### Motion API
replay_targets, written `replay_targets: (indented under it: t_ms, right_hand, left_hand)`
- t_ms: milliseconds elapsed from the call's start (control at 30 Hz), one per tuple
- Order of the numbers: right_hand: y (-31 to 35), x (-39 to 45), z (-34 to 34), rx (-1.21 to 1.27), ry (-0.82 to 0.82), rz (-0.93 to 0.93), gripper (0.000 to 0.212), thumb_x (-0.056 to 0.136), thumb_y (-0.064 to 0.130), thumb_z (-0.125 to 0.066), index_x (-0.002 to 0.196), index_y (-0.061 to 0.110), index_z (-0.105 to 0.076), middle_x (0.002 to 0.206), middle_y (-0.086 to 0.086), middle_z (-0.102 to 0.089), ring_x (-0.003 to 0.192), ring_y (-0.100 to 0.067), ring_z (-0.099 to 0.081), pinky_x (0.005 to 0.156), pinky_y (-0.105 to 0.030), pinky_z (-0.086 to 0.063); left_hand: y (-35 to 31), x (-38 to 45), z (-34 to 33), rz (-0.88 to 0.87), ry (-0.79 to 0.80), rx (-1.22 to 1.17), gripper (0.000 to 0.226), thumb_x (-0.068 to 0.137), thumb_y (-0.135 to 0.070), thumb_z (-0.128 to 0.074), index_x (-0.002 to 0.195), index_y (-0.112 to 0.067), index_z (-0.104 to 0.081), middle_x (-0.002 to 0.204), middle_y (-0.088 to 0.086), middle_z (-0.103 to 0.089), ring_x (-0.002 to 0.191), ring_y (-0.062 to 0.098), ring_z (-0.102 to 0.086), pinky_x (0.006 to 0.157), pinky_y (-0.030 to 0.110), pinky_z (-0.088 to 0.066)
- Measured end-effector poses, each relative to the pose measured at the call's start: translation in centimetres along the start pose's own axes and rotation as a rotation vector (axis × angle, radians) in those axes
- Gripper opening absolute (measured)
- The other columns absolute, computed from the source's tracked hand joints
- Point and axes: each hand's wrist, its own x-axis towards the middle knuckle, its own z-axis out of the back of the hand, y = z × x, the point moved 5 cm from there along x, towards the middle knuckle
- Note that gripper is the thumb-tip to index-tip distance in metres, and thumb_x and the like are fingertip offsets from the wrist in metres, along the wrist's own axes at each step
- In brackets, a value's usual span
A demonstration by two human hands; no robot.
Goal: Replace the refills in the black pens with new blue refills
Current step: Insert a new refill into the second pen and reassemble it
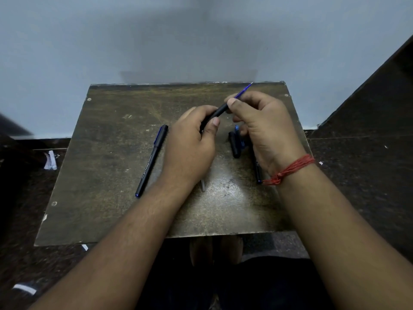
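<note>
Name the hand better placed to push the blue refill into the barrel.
Right. The right hand already pinches the blue refill where it sticks out of the black barrel, while the left hand steadies the barrel.

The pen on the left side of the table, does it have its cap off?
No, the pen lies alone on the table with its black cap fitted on the far end, untouched by either hand.

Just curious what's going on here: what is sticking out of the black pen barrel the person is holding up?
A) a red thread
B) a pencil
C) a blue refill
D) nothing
C: a thin blue refill pokes out of the far end of the black pen barrel, gripped between the left hand and right hand.
</note>
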Motion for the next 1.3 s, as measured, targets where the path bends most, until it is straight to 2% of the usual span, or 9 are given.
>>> replay_targets:
  t_ms: [167,267,500,600,733,800,867,1000,1300]
  right_hand:
    - [0.2,0.2,0.9,0.039,-0.096,0.018,0.013,0.095,0.027,-0.064,0.087,0.021,-0.071,0.075,0.007,-0.070,0.072,-0.006,-0.061,0.059,-0.027,-0.045]
    - [0.2,0.2,0.8,0.032,-0.080,0.024,0.014,0.094,0.025,-0.064,0.084,0.021,-0.072,0.073,0.006,-0.069,0.074,-0.010,-0.060,0.060,-0.029,-0.044]
    - [0.6,0.0,0.9,-0.072,-0.047,0.035,0.015,0.096,0.029,-0.064,0.087,0.023,-0.074,0.079,0.005,-0.072,0.075,-0.003,-0.062,0.065,-0.025,-0.046]
    - [1.2,0.2,1.8,-0.278,-0.087,0.097,0.014,0.098,0.033,-0.062,0.090,0.024,-0.069,0.080,0.010,-0.068,0.076,-0.001,-0.061,0.068,-0.017,-0.045]
    - [1.5,0.5,2.3,-0.970,-0.039,0.194,0.012,0.094,0.032,-0.062,0.088,0.023,-0.066,0.093,0.006,-0.055,0.104,-0.025,-0.055,0.091,-0.036,-0.046]
    - [1.3,0.2,1.6,-1.157,0.040,0.162,0.016,0.094,0.035,-0.061,0.093,0.020,-0.067,0.100,0.000,-0.055,0.113,-0.031,-0.049,0.101,-0.042,-0.042]
    - [1.2,-0.3,0.9,-1.287,0.072,0.143,0.020,0.094,0.036,-0.060,0.099,0.018,-0.067,0.110,-0.005,-0.057,0.115,-0.033,-0.046,0.100,-0.044,-0.042]
    - [1.4,-0.8,0.0,-1.358,0.065,0.142,0.020,0.094,0.034,-0.057,0.099,0.017,-0.067,0.110,-0.006,-0.057,0.113,-0.033,-0.046,0.093,-0.043,-0.040]
    - [1.5,-0.7,-0.2,-1.310,0.055,0.058,0.025,0.091,0.036,-0.055,0.093,0.014,-0.066,0.109,-0.009,-0.059,0.112,-0.034,-0.051,0.094,-0.044,-0.042]
  left_hand:
    - [0.0,-0.1,-0.1,0.019,0.022,-0.029,0.020,0.098,-0.020,-0.055,0.113,-0.018,-0.068,0.088,-0.010,-0.063,0.084,0.009,-0.060,0.070,0.027,-0.046]
    - [-0.1,-0.2,-0.2,0.019,0.034,-0.027,0.020,0.098,-0.019,-0.055,0.114,-0.018,-0.068,0.088,-0.010,-0.063,0.083,0.008,-0.059,0.070,0.025,-0.046]
    - [0.2,-0.2,0.0,0.038,0.010,-0.043,0.019,0.098,-0.019,-0.053,0.110,-0.020,-0.067,0.086,-0.008,-0.063,0.084,0.012,-0.061,0.073,0.040,-0.052]
    - [0.4,-0.2,0.2,0.065,-0.026,-0.070,0.017,0.099,-0.019,-0.052,0.108,-0.022,-0.066,0.086,-0.003,-0.066,0.084,0.015,-0.062,0.076,0.043,-0.052]
    - [0.8,-0.1,0.4,0.116,-0.050,-0.086,0.015,0.099,-0.021,-0.051,0.105,-0.028,-0.063,0.085,-0.005,-0.066,0.084,0.013,-0.062,0.076,0.036,-0.052]
    - [0.8,-0.1,0.4,0.124,-0.055,-0.095,0.013,0.099,-0.021,-0.051,0.101,-0.030,-0.061,0.084,-0.005,-0.066,0.082,0.012,-0.061,0.074,0.032,-0.049]
    - [0.8,-0.1,0.4,0.129,-0.061,-0.101,0.013,0.099,-0.021,-0.051,0.099,-0.030,-0.061,0.083,-0.006,-0.065,0.081,0.012,-0.061,0.072,0.029,-0.048]
    - [0.9,-0.1,0.4,0.139,-0.069,-0.101,0.013,0.098,-0.019,-0.052,0.100,-0.025,-0.064,0.079,-0.010,-0.063,0.076,0.005,-0.058,0.067,0.022,-0.043]
    - [0.8,-0.1,0.5,0.145,-0.072,-0.119,0.013,0.098,-0.020,-0.052,0.100,-0.027,-0.063,0.081,-0.006,-0.065,0.081,0.013,-0.062,0.074,0.034,-0.049]
